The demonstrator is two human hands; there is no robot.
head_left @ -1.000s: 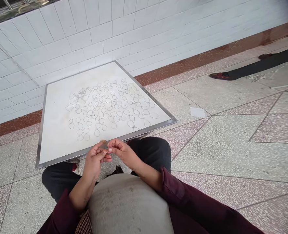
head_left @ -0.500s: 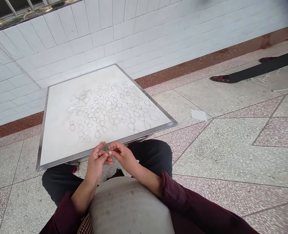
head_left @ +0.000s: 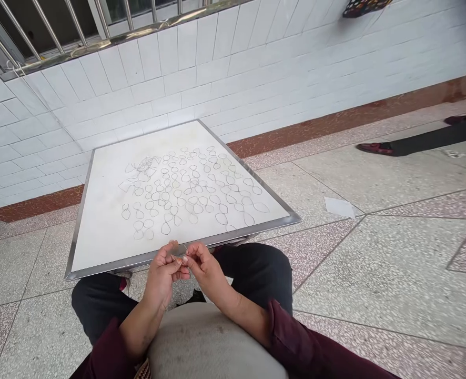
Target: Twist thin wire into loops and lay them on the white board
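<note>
Just in front of the table's near edge, my left hand (head_left: 162,271) and my right hand (head_left: 205,268) meet at their fingertips. Both pinch a thin piece of wire (head_left: 184,247), of which only short bits show between the fingers. On the white table (head_left: 102,231) with its metal rim lie several thin wire loops (head_left: 165,227), many shaped like a figure eight. A tangled heap of bent wires (head_left: 144,164) sits toward the table's back left.
Behind the table stands a white tiled wall (head_left: 138,105) with a barred window (head_left: 79,26). Another person's leg and shoe (head_left: 377,149) are at the right. A white paper (head_left: 339,207) lies on the speckled floor. My knees are under the table's near edge.
The view has tilted up and left, so the table appears lower and more of the window shows. My fingers have shifted slightly on the wire, still together.
</note>
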